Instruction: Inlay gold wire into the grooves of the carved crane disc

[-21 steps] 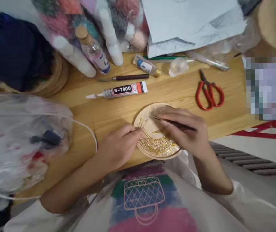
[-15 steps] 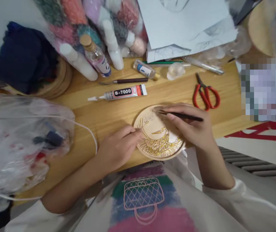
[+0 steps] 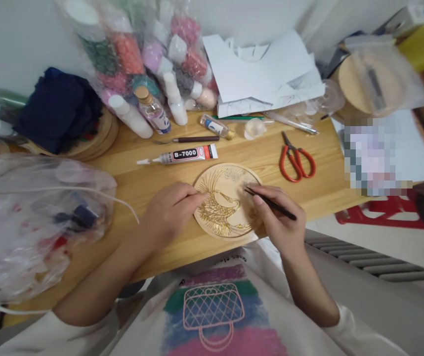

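A round wooden disc (image 3: pixel 227 200) with a gold bird design lies on the wooden table (image 3: pixel 160 175) near its front edge. My left hand (image 3: pixel 169 212) rests at the disc's left rim, fingertips pinched against it. My right hand (image 3: pixel 280 220) holds thin black tweezers (image 3: pixel 269 203), their tip touching the disc's right side.
A B-7000 glue tube (image 3: pixel 182 156), a dark-handled tool (image 3: pixel 188 140), a small vial (image 3: pixel 217 126) and red scissors (image 3: pixel 295 159) lie behind the disc. Bags of coloured material (image 3: pixel 141 54), white papers (image 3: pixel 264 74) and a clear plastic bag (image 3: pixel 30 217) crowd the back and left.
My right hand has drawn back from over the disc to its right edge, uncovering the gold bird, with the tweezers' tip still on the disc. The camera tilted up. My left hand stayed at the rim.
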A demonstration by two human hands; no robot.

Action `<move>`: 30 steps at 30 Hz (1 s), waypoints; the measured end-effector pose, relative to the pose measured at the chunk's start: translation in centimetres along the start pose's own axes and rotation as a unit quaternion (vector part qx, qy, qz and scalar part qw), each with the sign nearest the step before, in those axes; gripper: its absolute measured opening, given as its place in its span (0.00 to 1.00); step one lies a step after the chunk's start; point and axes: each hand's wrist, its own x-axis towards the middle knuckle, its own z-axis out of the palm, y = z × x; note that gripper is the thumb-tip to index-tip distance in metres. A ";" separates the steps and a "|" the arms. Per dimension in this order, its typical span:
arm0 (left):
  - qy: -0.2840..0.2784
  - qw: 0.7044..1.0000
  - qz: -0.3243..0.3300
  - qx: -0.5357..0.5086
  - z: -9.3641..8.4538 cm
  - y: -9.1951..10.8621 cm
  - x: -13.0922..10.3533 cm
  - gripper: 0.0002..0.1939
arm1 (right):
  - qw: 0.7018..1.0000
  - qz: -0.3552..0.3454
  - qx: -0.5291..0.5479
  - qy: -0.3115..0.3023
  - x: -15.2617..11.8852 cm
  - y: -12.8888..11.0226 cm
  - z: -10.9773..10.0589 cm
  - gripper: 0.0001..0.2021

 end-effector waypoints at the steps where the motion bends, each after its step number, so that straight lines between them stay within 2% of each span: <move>1: 0.001 1.000 0.003 -0.007 0.1 -0.1 0.1 0.16 | 1.000 0.000 0.000 -0.002 -0.1 0.0 -0.1 0.10; 4: -0.009 0.999 0.004 -0.039 0.1 -0.5 0.6 0.13 | 1.000 -0.001 0.004 0.003 0.2 0.1 -0.2 0.09; 7: -0.011 0.998 0.011 -0.057 0.2 -0.8 1.3 0.12 | 0.999 -0.001 0.015 0.033 1.2 0.5 0.0 0.08; 12: -0.010 0.998 0.048 -0.035 0.6 -1.2 3.0 0.13 | 0.999 -0.007 0.028 0.044 2.7 1.1 0.5 0.07; 15: -0.009 0.997 0.069 -0.020 0.8 -1.6 3.9 0.14 | 0.999 -0.007 0.022 0.043 2.8 1.2 0.8 0.06; 22: 0.002 0.991 0.114 -0.063 1.1 -2.9 4.4 0.11 | 0.999 -0.014 0.015 0.049 2.5 1.3 0.8 0.07; 30: -0.050 0.995 0.078 -0.039 0.6 -2.7 4.9 0.15 | 0.999 -0.007 0.006 0.049 2.7 1.1 0.8 0.07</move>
